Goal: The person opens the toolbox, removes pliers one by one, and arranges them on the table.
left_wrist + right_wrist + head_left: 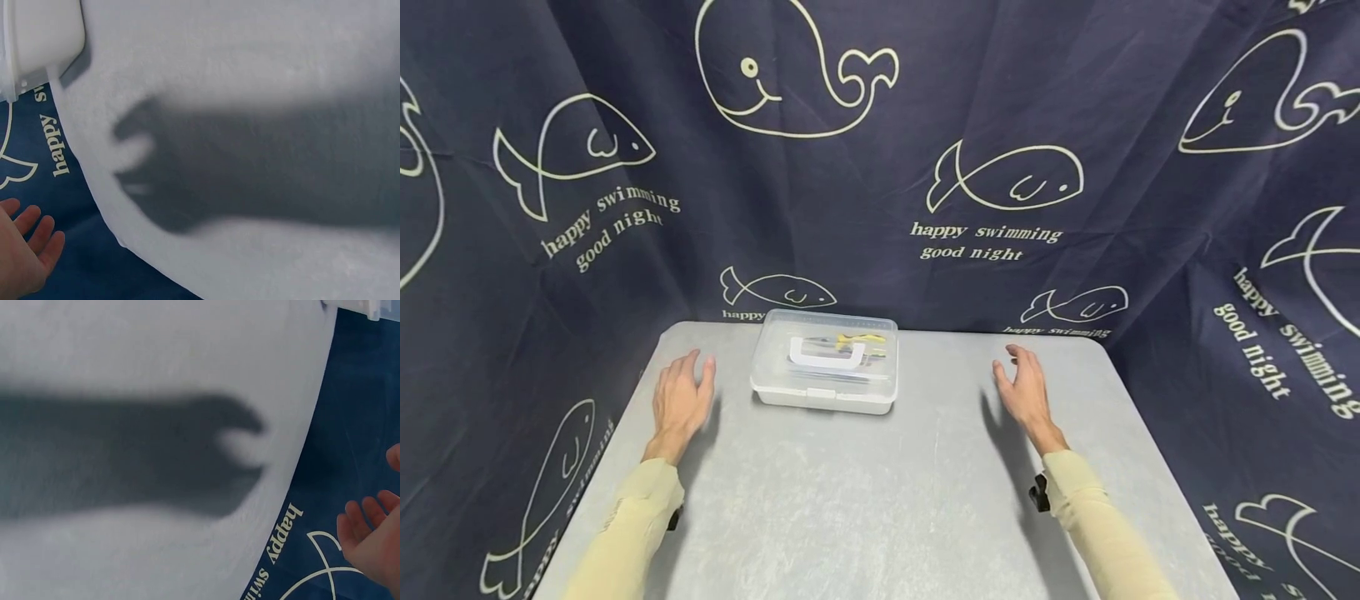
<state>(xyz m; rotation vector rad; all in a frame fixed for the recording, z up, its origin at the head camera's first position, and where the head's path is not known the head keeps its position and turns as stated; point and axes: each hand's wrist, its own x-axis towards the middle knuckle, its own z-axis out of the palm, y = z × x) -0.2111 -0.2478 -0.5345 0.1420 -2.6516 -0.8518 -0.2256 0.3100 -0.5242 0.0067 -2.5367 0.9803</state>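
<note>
Inside the plastic box (823,398), the yellow item (860,338) blurs beyond naming, the wrist views' edges crop the left hand (20,256) and right hand (377,545), and the desk (850,508) runs off the head view's bottom!

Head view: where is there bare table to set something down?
The widest bare patch of table lies in front of the plastic box, between left sleeve and right sleeve; another lies between box and right hand. It is tighter between box and left hand, and behind the box.
</note>
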